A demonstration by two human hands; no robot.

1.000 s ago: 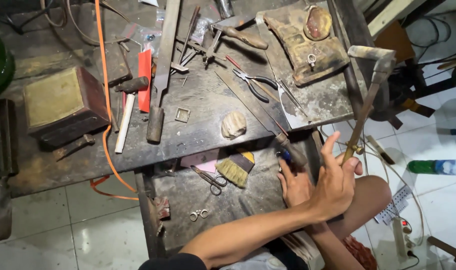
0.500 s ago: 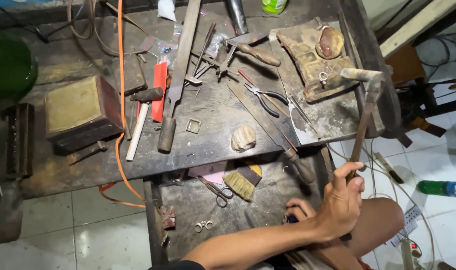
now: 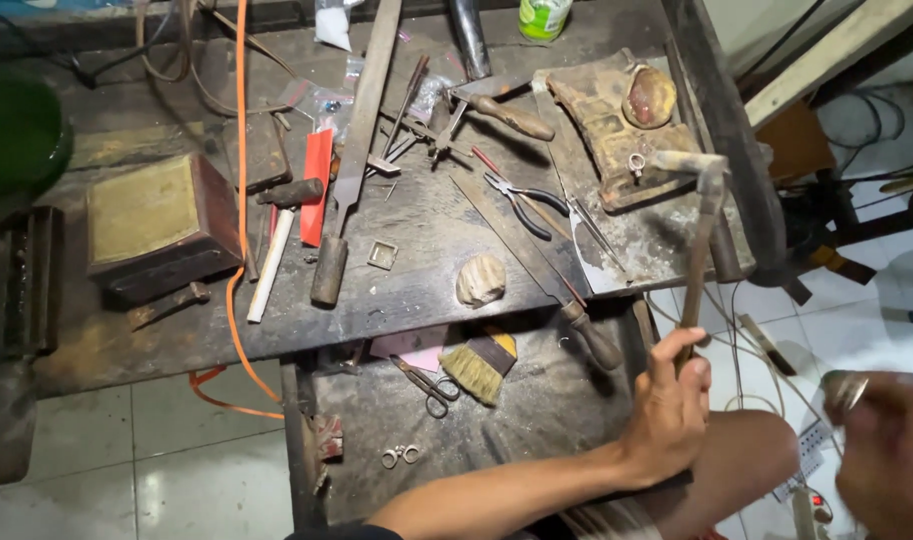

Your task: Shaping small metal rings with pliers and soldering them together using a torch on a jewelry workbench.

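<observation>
1. The left hand [image 3: 667, 415] is wrapped tight round the lower end of a hammer's wooden handle, thumb on top; the forearm runs in from the near edge of the scene.
2. The hammer [image 3: 699, 245] stands nearly upright, tilted a little to the right, its metal head at the far end, level with the right edge of the workbench [image 3: 417, 240]; it hangs in the air just off the bench's right side, touching nothing but the hand.
3. The right hand [image 3: 892, 450] sits at the near right corner, blurred; the fingers pinch something small and metallic [image 3: 845, 390], but I cannot tell what it is; it is well apart from the hammer handle.
4. On the bench, left of the hammer, lies a worn leather pad [image 3: 617, 130] with a small ring on it; nearer the middle are blue-handled pliers [image 3: 522, 200], a long flat file [image 3: 362, 130] with a dark handle, a wooden-handled tool [image 3: 507, 115] and a small square metal frame [image 3: 382, 255].
5. A pale lump [image 3: 480, 280] rests near the bench's near edge; a red strip [image 3: 317, 185] lies beside a white-handled mallet [image 3: 277, 245]; a brown box with a yellowish lid [image 3: 152, 225] stands at the left; an orange cable [image 3: 239, 200] trails across and down off the near edge.
6. On the lower tray [image 3: 377, 420] beneath sit a small brush [image 3: 482, 365], scissors [image 3: 427, 385] and a pink scrap [image 3: 412, 345].
</observation>
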